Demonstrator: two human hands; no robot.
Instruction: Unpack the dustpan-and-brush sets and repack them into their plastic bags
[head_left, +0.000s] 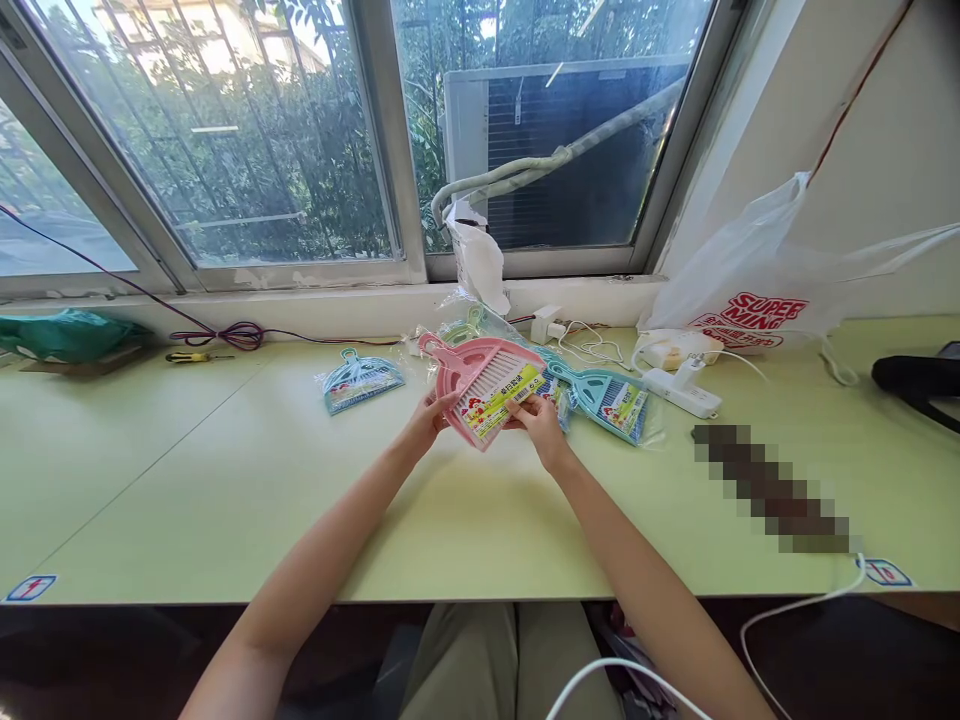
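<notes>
A pink mini dustpan-and-brush set [480,385] with a yellow label is held just above the light green table [225,480]. My left hand [427,420] grips its left edge with fingers closed. My right hand [534,420] pinches its lower right edge by the label. A teal set in clear wrap [611,400] lies just right of it. Another teal set [360,382] lies to the left, apart from my hands. More wrapped sets lie behind the pink one.
A white power strip [682,392] with cables and a charger sits at the right. A white plastic bag [750,290] with red print leans on the wall. A screwdriver [191,356] and purple cable lie at the left. A black object [911,378] is far right.
</notes>
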